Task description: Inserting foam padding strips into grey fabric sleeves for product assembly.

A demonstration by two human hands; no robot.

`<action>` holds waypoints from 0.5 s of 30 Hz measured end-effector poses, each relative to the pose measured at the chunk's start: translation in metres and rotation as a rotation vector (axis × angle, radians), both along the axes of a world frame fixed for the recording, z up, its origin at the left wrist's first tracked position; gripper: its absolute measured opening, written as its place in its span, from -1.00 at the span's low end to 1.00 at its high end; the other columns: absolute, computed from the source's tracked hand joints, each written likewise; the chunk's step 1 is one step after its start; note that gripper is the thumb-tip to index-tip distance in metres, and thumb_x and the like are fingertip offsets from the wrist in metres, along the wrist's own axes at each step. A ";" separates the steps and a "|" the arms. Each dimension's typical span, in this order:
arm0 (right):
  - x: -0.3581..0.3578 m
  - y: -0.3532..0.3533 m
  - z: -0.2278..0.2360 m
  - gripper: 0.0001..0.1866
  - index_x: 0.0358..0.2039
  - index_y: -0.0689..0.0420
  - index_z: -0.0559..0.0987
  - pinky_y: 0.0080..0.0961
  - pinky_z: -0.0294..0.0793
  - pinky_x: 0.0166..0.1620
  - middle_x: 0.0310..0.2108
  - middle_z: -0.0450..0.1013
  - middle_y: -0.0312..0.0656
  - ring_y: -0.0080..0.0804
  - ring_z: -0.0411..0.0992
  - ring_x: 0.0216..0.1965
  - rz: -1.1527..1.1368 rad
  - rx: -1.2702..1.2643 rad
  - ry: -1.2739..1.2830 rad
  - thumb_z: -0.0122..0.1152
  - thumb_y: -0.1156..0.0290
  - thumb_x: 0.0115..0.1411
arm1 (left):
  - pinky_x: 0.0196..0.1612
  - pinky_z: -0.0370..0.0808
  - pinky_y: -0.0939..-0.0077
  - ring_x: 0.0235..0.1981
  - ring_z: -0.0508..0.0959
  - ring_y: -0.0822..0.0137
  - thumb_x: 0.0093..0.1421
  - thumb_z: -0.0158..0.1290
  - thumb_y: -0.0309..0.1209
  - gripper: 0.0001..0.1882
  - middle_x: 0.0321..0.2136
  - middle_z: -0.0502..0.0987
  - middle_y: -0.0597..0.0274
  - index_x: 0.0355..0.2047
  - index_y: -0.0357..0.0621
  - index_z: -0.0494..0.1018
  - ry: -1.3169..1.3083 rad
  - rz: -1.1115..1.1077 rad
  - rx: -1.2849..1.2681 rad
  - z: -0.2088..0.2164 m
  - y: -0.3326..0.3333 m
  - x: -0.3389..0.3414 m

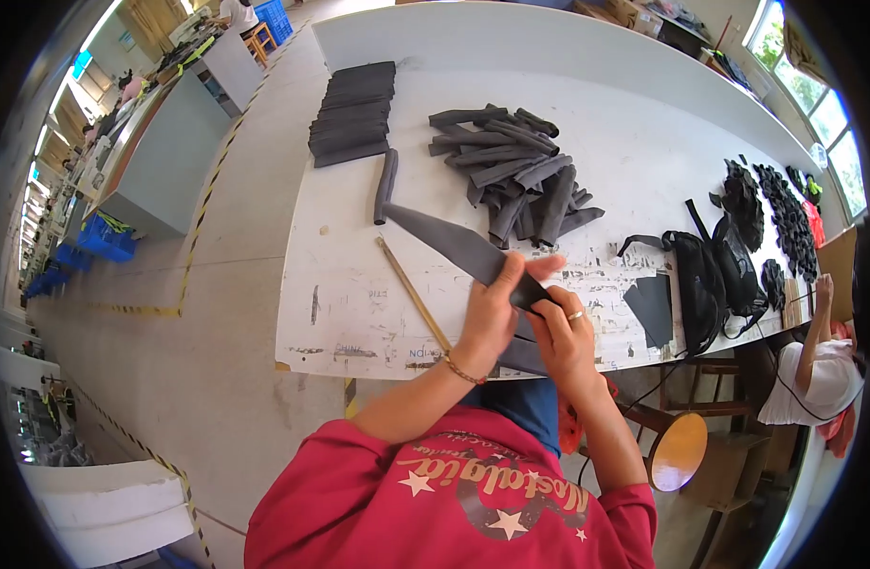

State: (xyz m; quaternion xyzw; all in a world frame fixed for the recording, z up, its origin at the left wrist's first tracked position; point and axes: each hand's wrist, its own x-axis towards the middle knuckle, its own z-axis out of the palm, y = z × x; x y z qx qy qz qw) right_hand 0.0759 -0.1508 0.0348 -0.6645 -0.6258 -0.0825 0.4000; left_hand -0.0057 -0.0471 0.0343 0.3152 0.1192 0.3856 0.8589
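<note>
A long dark grey fabric strip (444,237) stretches from my hands toward the far left, its far end near the table. My left hand (492,308) grips it with the thumb on top. My right hand (565,337), wearing a ring, pinches its near end. Below my hands, more dark strips (522,356) lie at the table's near edge, partly hidden. A narrow wooden ruler-like stick (411,292) lies left of my left wrist. Beyond it is a single folded strip (385,187). A loose heap of folded strips (520,171) lies further off.
A neat stack of dark strips (354,112) stands at the white table's (349,237) far left. To the right lie flat dark panels (651,311), black backpacks (697,289) and black piles (786,218). A co-worker (814,375) sits at the right; a round stool (678,451) stands nearby.
</note>
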 end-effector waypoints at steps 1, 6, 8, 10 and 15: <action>0.001 0.005 0.001 -0.72 -0.24 0.21 0.48 -0.22 0.50 -0.23 -0.14 0.40 0.01 0.02 0.46 -0.20 0.043 0.042 -0.006 0.33 0.59 0.01 | 0.09 0.46 0.18 -0.03 0.56 0.02 0.37 -0.06 -0.25 -0.75 -0.14 0.57 -0.18 -0.26 -0.21 0.39 -0.029 -0.022 -0.038 -0.006 -0.009 0.003; -0.003 0.004 0.011 -0.68 -0.23 0.19 0.44 -0.24 0.50 -0.26 -0.22 0.41 -0.02 0.00 0.45 -0.23 -0.008 -0.025 0.062 0.32 0.58 -0.01 | 0.06 0.46 0.30 -0.09 0.58 0.17 0.36 -0.02 -0.29 -0.80 -0.13 0.57 -0.15 -0.25 -0.19 0.36 -0.030 -0.096 -0.165 -0.005 -0.004 -0.003; 0.006 -0.006 0.005 -0.67 -0.20 0.19 0.43 -0.23 0.49 -0.29 -0.25 0.41 -0.03 -0.01 0.46 -0.26 -0.013 -0.171 0.135 0.31 0.58 0.01 | 0.06 0.47 0.28 -0.08 0.58 0.15 0.36 -0.02 -0.30 -0.80 -0.13 0.57 -0.15 -0.21 -0.18 0.37 -0.039 -0.062 -0.098 -0.010 0.004 0.000; 0.009 -0.005 0.007 -0.70 -0.23 0.19 0.45 -0.23 0.48 -0.33 -0.29 0.41 -0.06 -0.04 0.46 -0.31 0.004 -0.107 0.093 0.31 0.59 0.02 | 0.07 0.47 0.25 -0.08 0.58 0.13 0.35 -0.01 -0.30 -0.79 -0.12 0.56 -0.16 -0.17 -0.18 0.37 -0.040 -0.040 -0.042 -0.002 0.008 -0.001; 0.019 -0.005 0.027 -0.77 -0.33 0.19 0.50 -0.30 0.44 -0.42 -0.34 0.39 -0.14 -0.15 0.42 -0.40 0.077 0.058 -0.002 0.34 0.62 -0.02 | 0.10 0.46 0.15 -0.06 0.56 0.01 0.35 -0.02 -0.30 -0.72 -0.11 0.55 -0.11 -0.05 -0.24 0.39 -0.178 0.070 -0.094 0.037 0.036 -0.015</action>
